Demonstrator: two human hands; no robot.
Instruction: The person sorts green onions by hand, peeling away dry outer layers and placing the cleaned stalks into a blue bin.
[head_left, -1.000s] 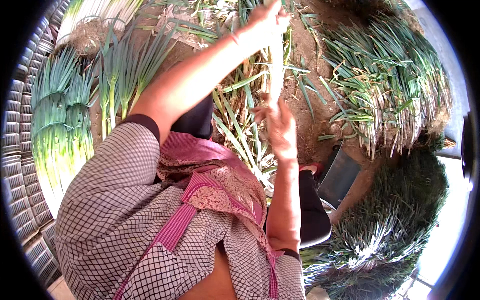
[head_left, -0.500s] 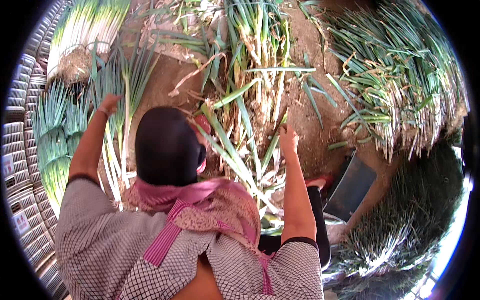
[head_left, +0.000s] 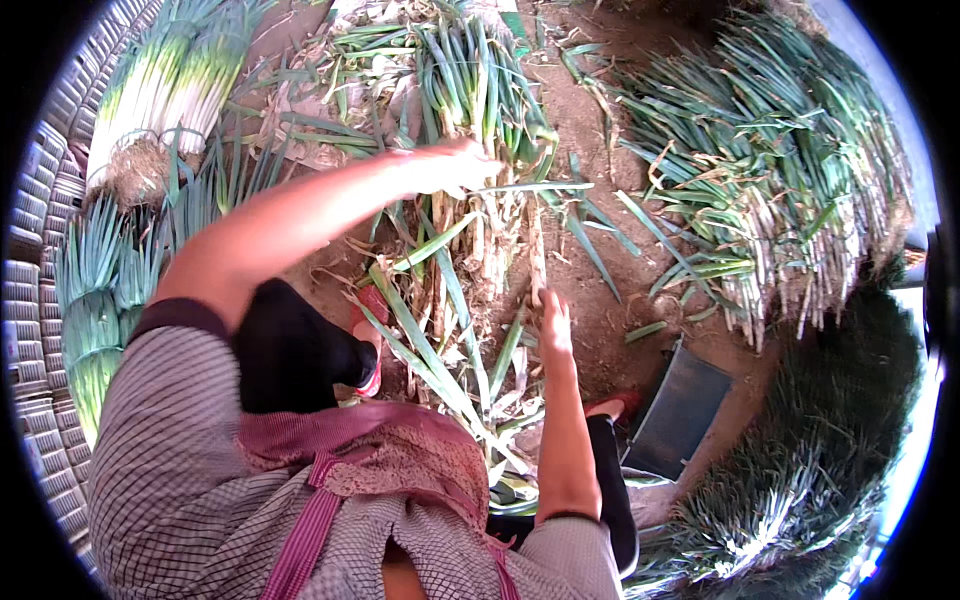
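The left hand [head_left: 440,165] has swung right onto green leaves; the right hand [head_left: 552,320] grips a scallion stalk [head_left: 536,262].

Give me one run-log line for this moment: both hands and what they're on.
left hand: raised, pulling a green leaf | right hand: gripping leek stalk | loose trimmings: on dirt between feet | cleaned bundles: far left

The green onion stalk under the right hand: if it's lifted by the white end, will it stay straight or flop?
The stalk looks thick and pale where the right hand touches it, so that end probably stays fairly stiff. The long green leaves nearby already lie bent and splayed on the dirt, so the top would likely droop. Loose dry skin may make the grip a little slippery.
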